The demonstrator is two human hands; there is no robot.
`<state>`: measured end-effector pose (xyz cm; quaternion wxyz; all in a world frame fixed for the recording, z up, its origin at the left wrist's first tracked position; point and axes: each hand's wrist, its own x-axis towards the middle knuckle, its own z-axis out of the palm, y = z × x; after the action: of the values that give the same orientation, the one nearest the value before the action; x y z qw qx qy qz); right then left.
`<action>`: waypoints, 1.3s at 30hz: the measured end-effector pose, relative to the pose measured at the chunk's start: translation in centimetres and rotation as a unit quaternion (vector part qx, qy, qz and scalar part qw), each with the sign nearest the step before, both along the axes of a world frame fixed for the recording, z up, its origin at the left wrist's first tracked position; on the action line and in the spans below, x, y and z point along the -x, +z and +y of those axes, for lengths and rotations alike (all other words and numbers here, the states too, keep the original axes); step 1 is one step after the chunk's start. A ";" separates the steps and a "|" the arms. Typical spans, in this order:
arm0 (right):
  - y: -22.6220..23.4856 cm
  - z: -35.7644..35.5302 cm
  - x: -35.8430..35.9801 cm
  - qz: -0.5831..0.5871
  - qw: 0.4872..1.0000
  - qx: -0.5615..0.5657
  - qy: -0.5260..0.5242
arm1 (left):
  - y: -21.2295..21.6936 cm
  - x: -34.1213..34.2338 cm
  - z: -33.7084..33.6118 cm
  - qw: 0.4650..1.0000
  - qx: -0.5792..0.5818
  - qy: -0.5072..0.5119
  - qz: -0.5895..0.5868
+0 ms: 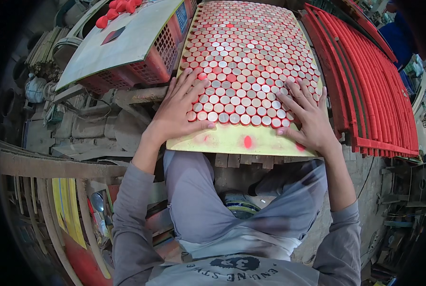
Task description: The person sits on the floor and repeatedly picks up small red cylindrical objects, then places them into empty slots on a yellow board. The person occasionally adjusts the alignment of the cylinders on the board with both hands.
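Many small round pieces [244, 57] with pale tops and red rims stand packed side by side in staggered rows on a pale yellow board [227, 143]. My left hand [178, 108] lies over the near left corner of the rows, fingers stretched out and thumb along the front row. At the near right corner, my right hand [310, 118] rests with its fingers spread over the outer pieces. Neither hand grips anything; the pieces under the fingers are hidden. A few tops are red, and red smudges mark the bare front strip of the board.
At the left stands a red plastic crate [163, 55] topped by a whitish sheet [103, 55] bearing red rounded objects [122, 6]. A red slatted rack [372, 90] borders the board's right side. A curved wooden rail with slats [55, 167] is at lower left.
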<state>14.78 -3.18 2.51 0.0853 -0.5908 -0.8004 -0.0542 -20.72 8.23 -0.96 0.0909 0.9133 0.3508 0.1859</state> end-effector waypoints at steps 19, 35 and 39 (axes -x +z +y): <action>-0.6 1.0 0.7 -0.017 0.999 -0.036 0.029 | 0.1 -0.5 0.4 1.000 -0.010 -0.007 0.019; 8.0 -4.6 -1.9 0.017 0.995 -0.096 0.028 | 5.1 -4.0 -1.4 0.995 -0.076 -0.062 -0.026; 7.8 -2.4 -9.8 0.010 0.982 -0.179 -0.061 | 8.0 -9.1 -1.9 0.990 -0.069 -0.115 -0.053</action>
<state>24.59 -5.59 10.32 0.1940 -0.6144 -0.7392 -0.1961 -11.67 6.33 7.03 0.0670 0.9405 0.2245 0.2460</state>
